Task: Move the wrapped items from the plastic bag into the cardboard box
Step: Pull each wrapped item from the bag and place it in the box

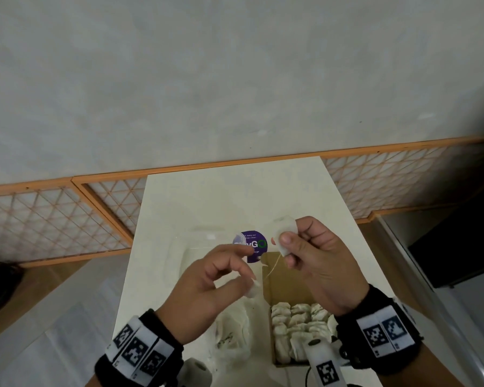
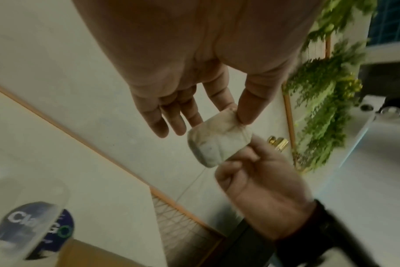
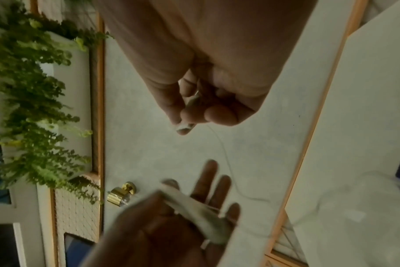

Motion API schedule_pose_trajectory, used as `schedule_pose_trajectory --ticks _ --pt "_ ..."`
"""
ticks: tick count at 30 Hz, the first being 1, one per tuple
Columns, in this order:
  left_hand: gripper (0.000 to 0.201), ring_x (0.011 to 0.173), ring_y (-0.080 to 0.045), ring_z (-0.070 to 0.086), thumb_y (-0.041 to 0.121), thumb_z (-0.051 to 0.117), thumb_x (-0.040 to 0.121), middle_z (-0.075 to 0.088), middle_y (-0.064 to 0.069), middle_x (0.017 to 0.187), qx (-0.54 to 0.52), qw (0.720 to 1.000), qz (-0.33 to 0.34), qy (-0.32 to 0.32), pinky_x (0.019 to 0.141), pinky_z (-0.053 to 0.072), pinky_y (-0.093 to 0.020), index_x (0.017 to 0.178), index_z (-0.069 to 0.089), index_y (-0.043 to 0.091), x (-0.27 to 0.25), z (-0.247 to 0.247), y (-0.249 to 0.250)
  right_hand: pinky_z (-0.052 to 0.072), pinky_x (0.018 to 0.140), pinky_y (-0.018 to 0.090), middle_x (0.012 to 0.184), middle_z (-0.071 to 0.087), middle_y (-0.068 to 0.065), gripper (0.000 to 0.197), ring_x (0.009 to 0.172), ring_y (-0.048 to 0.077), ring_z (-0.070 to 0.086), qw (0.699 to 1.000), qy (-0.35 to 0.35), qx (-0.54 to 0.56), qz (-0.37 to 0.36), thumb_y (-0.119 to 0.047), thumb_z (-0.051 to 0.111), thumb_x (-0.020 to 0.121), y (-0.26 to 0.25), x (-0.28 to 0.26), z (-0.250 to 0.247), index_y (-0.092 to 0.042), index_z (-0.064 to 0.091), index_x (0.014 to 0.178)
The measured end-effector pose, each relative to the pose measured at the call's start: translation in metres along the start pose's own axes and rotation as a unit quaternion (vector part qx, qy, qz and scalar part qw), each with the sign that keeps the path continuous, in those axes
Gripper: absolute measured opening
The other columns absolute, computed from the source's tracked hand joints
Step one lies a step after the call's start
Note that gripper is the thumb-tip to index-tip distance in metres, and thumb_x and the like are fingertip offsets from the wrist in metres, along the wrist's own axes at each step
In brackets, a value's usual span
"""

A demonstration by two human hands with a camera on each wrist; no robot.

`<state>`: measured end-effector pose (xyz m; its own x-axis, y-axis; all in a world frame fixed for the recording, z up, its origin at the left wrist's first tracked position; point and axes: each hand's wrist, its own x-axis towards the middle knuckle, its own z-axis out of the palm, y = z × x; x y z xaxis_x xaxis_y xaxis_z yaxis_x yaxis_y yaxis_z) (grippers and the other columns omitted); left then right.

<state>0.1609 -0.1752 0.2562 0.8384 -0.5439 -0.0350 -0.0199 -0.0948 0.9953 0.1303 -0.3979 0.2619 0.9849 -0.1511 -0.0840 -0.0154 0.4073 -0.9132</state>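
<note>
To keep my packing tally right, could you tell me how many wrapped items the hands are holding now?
2. One wrapped item is pinched by the left hand, the other wrapped item by the right hand; a curled palm could hide more.

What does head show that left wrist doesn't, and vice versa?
Head only: the cardboard box on the table, with rows of wrapped items already inside, and the plastic bag left of it.
Left wrist only: hanging plants and a brass knob in the background.
Both: the left hand pinching one wrapped item, the right hand holding another, a thin string below it, and the purple sticker.
</note>
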Motion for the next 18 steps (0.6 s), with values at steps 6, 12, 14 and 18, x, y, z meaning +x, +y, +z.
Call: schedule_pose_trajectory --ticks 6,12,14,18 --pt "0.008 0.116 -0.033 0.067 0.004 0.069 0.091 0.072 -0.014 0.123 -0.132 0.989 0.058 0.043 0.098 0.056 -0.036 0.094 0.072 -0.003 0.016 0.01 0.023 0.046 0.059 0.028 0.092 0.068 0.03 0.008 0.069 0.022 0.056 0.998 -0.02 -0.059 -0.03 -0.017 0.073 0.088 0.011 0.005 0.016 -0.014 0.068 0.093" --pt "0.016 0.097 -0.035 0.07 0.005 0.065 0.092 0.075 -0.021 0.111 -0.195 0.971 0.048 0.13 0.084 0.059 -0.039 0.101 0.069 -0.008 0.018 0.011 0.017 0.054 0.068 0.038 0.087 0.073 0.018 0.009 0.078 0.029 0.065 0.994 -0.062 -0.084 -0.034 -0.014 0.073 0.091 0.021 0.008 0.033 -0.011 0.066 0.096" --pt "0.015 0.094 -0.023 0.072 0.004 0.065 0.092 0.078 -0.014 0.102 -0.19 0.969 0.045 0.153 0.08 0.059 -0.029 0.101 0.068 -0.008 0.015 0.006 0.016 0.056 0.07 0.038 0.089 0.074 0.023 0.016 0.08 0.03 0.067 0.993 -0.072 -0.092 -0.029 -0.01 0.074 0.091 0.027 0.009 0.037 -0.003 0.063 0.099" --pt "0.01 0.081 -0.021 0.072 -0.004 0.06 0.096 0.075 -0.015 0.093 -0.199 0.964 0.036 0.172 0.068 0.059 -0.026 0.102 0.065 -0.011 0.006 -0.008 0.01 0.056 0.072 0.036 0.088 0.074 0.024 0.02 0.078 0.026 0.068 0.977 -0.139 -0.158 -0.016 -0.015 0.075 0.09 0.034 0.01 0.047 -0.004 0.064 0.102"
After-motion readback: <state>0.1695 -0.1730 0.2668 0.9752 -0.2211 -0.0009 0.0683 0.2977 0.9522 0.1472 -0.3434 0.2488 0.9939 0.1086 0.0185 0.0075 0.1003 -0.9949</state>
